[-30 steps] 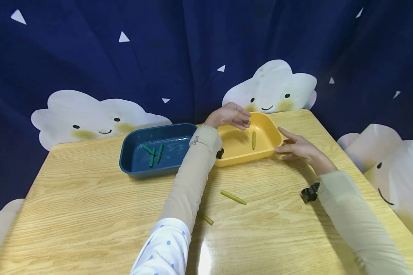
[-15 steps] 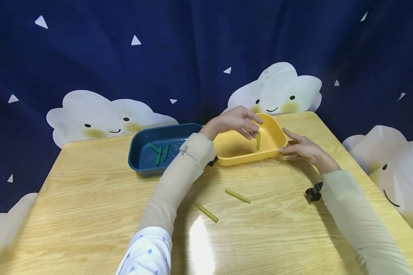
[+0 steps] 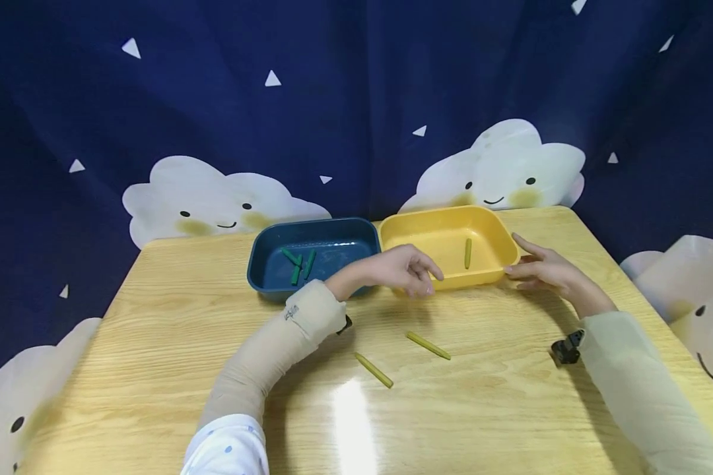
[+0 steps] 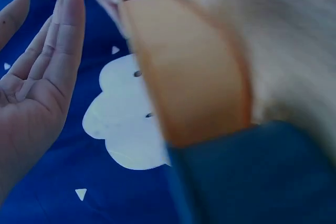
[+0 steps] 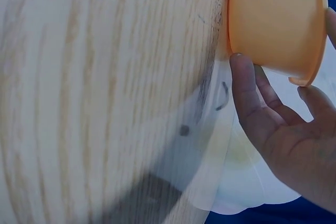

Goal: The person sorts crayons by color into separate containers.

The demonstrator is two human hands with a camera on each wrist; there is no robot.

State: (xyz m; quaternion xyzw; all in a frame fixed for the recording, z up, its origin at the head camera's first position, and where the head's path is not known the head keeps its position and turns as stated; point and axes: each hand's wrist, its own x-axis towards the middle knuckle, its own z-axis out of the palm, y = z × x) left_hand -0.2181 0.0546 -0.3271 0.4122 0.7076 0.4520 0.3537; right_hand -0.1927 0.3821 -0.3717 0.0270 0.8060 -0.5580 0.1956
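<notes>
My left hand [image 3: 401,269] hangs over the near rim of the yellow tray [image 3: 445,280], holding nothing, its fingers loosely bent. In the left wrist view the palm of this left hand [image 4: 47,72] shows with nothing in it. A yellow crayon [image 3: 467,253] lies inside the tray. Two more lie on the table nearer me: one yellow crayon [image 3: 428,345] to the right, another yellow crayon [image 3: 373,370] to the left. My right hand [image 3: 546,272] is at the tray's right end, fingertips touching its wall. In the right wrist view its fingers [image 5: 245,85] reach the tray edge [image 5: 310,72].
Left of the yellow tray stands a dark blue tray [image 3: 267,290], close beside it. Several green crayons [image 3: 309,264] lie in it. The wooden table [image 3: 184,343] ends at the back against a navy curtain [image 3: 333,79] printed with clouds.
My left hand has drawn back from above the yellow tray toward me, over its near rim. The right hand stays at the tray's right end. The head view has turned left.
</notes>
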